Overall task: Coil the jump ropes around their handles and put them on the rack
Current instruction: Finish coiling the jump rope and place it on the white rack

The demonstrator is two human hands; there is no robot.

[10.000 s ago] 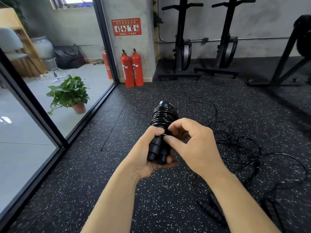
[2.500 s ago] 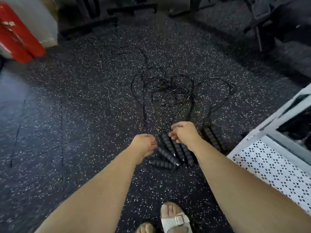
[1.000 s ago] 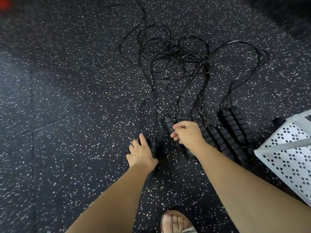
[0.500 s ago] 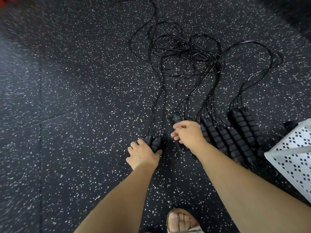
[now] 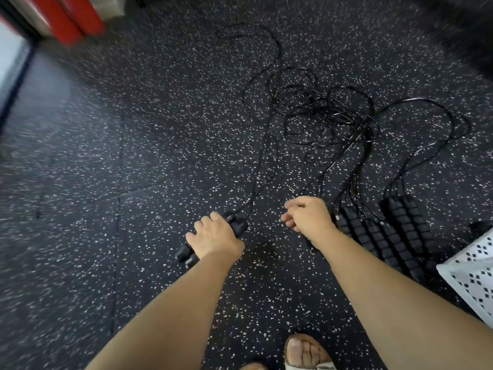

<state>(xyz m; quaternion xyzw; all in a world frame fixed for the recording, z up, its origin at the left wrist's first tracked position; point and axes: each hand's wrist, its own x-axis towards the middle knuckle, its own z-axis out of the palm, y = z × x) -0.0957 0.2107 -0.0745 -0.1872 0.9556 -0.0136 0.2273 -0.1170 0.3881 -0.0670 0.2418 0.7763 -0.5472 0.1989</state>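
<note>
Half a second ago the left hand (image 5: pixel 213 236) was only closing on a pair of handles (image 5: pixel 237 222) on the floor (image 5: pixel 133 156), and the right hand (image 5: pixel 306 216) lay on a handle at the near end of the row. Now the left hand has the pair gripped across its palm, fingers wrapped over them. Their cord ends poke out up and to the right, and their butt ends show past the wrist at lower left. The right hand has come off the row and hangs just left of it, knuckles up and fingers curled under. Whether it pinches a cord cannot be told. Both forearms reach down and forward, the hands apart with bare floor between them. The two cords (image 5: pixel 256 182) from the held pair run up toward the tangle of ropes (image 5: pixel 325 116) lying well ahead. The remaining handles (image 5: pixel 373 236) lie side by side on the floor just right of the right hand, with another pair (image 5: pixel 408 217) beyond them. The corner of the white rack (image 5: pixel 472 279) is at the right edge.
</note>
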